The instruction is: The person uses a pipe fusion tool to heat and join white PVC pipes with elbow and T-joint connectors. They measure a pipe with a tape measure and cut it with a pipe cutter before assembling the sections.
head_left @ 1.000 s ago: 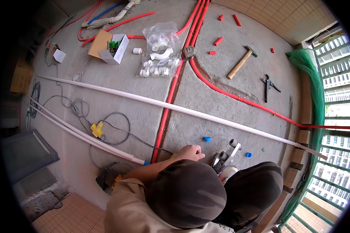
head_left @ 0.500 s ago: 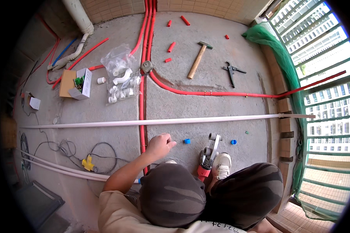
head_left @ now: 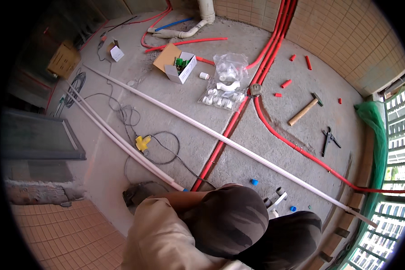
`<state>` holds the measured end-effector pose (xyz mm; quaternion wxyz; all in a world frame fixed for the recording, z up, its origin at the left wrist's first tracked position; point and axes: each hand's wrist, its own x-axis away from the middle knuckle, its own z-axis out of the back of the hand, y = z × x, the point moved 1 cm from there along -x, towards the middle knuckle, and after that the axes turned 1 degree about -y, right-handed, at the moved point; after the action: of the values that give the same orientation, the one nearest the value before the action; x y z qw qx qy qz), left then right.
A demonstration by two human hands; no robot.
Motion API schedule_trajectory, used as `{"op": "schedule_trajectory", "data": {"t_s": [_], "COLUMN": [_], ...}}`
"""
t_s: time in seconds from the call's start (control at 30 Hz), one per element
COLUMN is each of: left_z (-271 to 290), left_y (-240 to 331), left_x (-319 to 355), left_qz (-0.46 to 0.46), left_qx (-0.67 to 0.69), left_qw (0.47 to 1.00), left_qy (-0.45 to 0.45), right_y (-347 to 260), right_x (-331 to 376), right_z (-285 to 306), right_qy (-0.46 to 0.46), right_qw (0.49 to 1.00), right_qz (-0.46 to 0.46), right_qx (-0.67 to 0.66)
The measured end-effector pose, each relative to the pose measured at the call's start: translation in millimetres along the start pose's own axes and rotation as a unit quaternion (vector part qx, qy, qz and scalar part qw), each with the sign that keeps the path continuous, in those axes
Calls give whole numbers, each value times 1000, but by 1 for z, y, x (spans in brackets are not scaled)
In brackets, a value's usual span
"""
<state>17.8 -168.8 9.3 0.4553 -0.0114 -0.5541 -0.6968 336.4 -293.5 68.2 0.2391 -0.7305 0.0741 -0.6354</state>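
Mostly hidden: a left hand (head_left: 231, 185) behind a raised knee (head_left: 231, 220)

Closest, two knees in dark camouflage trousers fill the lower middle, beside a beige sleeve (head_left: 155, 229). The left forearm (head_left: 182, 199) passes behind the nearer knee; only a sliver of its hand shows, so whether it is closed or holding anything cannot be told. The right hand is out of view. Just past the knees, a metal tool (head_left: 276, 201) with grey round sockets is partly covered by them. A blue cap (head_left: 254, 182) lies between hand and tool on the concrete floor (head_left: 265, 144). Beyond, a long white pipe (head_left: 222, 138) slants across to the floor's right edge, over a red pipe (head_left: 206, 170). Farther off, pliers (head_left: 329, 139) lie toward that edge, then a hammer (head_left: 303, 111), bagged white fittings (head_left: 222, 97) and an open box (head_left: 184, 72).
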Motion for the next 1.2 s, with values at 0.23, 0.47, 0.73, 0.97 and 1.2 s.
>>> {"op": "schedule_trajectory", "data": {"t_s": [0.23,0.47,0.73,0.97,1.2], "left_z": [-28,1,2,-25,-60], "left_y": [-14,35,118,89,42], "left_x": [3,1,18,25,-7], "left_qz": [128,68,117,140,110], "left_qx": [-107,-154,0,63,-108], "left_qw": [984,985,968,977,966], "left_qy": [-60,-23,-223,-151,209], "right_y": [-2,-23,-131,-157,-181], "right_x": [-2,13,-27,-22,-11], "right_z": [57,124,165,177,171], "right_qy": [-4,-11,6,40,67], "right_qw": [999,991,972,969,952], "right_qz": [-24,-8,180,190,247], "right_qx": [41,136,150,151,166]}}
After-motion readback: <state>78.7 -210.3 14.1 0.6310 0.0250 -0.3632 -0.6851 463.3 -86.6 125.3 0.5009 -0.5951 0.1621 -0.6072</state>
